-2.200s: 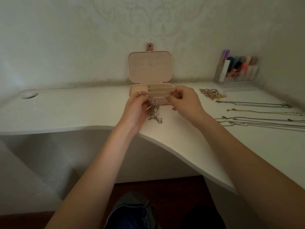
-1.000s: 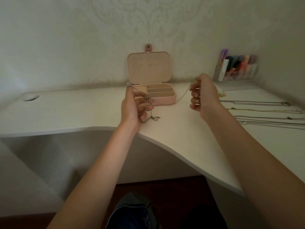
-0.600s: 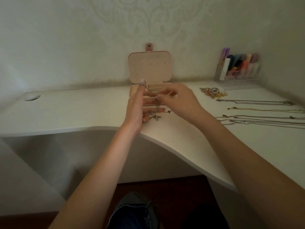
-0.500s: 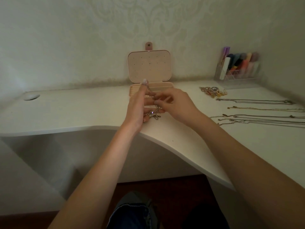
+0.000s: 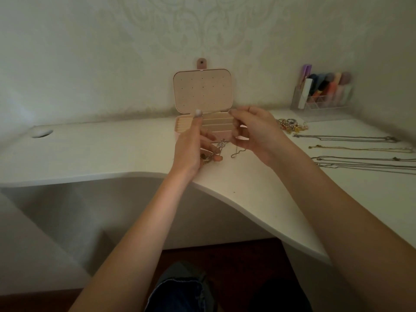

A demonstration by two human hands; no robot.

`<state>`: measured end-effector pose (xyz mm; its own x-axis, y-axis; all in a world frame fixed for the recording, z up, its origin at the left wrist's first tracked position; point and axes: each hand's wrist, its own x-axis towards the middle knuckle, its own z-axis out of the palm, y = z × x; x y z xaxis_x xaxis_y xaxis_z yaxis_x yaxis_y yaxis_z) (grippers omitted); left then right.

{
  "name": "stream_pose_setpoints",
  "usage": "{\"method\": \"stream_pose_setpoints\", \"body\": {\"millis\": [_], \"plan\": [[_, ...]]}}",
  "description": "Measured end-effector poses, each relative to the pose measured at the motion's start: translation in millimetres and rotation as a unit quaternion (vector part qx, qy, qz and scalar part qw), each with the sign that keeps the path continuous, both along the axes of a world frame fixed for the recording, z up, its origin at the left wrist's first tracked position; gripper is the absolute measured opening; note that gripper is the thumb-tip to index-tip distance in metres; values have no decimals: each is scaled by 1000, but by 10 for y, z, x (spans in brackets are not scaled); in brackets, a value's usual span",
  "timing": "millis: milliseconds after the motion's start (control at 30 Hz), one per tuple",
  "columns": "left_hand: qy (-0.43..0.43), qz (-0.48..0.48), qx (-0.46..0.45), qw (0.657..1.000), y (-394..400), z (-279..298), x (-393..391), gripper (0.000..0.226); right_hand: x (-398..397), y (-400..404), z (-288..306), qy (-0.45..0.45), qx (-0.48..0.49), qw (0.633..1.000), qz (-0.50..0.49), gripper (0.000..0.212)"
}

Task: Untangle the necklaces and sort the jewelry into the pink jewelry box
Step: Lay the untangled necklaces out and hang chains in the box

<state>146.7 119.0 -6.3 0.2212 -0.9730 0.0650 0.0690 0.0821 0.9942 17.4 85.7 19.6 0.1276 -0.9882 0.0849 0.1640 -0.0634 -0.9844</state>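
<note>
Both hands [image 5: 225,138] pinch tangled necklaces [image 5: 216,149], hiding the pink jewelry box [image 5: 202,91] front; chains [image 5: 360,163] lie right.

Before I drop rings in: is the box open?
Open: the box's lid stands upright, compartments exposed.

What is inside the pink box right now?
The box shows ring rolls at left and slots that look bare. Both hands hide its front edge and right end.

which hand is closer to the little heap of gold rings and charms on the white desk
Right. The right hand is just left of the heap of gold rings and charms; the left hand, gripping tangled silver chains, is farther left beyond it.
</note>
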Motion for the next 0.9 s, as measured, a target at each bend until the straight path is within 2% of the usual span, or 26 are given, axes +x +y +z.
{"method": "stream_pose_setpoints", "body": {"millis": [100, 233, 400, 500, 600, 667, 767, 900], "plan": [[-11, 22, -10, 1000, -13, -14, -1, 61, -11, 5, 7, 96, -61, 991, -65, 11], [-17, 54, -15, 998, -54, -35, 21, 49, -19, -13, 1, 121, -104, 979, -128, 27], [-38, 89, -6, 995, -102, -72, 51, 42, -73, 8, 75, 49, -5, 993, -109, 42], [-36, 106, -7, 994, -100, -65, 26, 45, -79, 9, 80, 70, 16, 991, -116, 47], [-15, 128, -7, 992, -96, -61, 27, 44, -102, -14, 69, 103, 3, 986, -128, 43], [-9, 147, -23, 989, -121, -95, 48, 35, -138, -37, 40, 130, -15, 980, -148, 34], [-4, 186, -37, 982, -195, -146, 100, 26, -180, -85, -21, 197, -39, 958, -205, 25], [-7, 220, -27, 975, -282, -205, 139, 22, -210, -140, -43, 132, 7, 969, -209, 9]]}}
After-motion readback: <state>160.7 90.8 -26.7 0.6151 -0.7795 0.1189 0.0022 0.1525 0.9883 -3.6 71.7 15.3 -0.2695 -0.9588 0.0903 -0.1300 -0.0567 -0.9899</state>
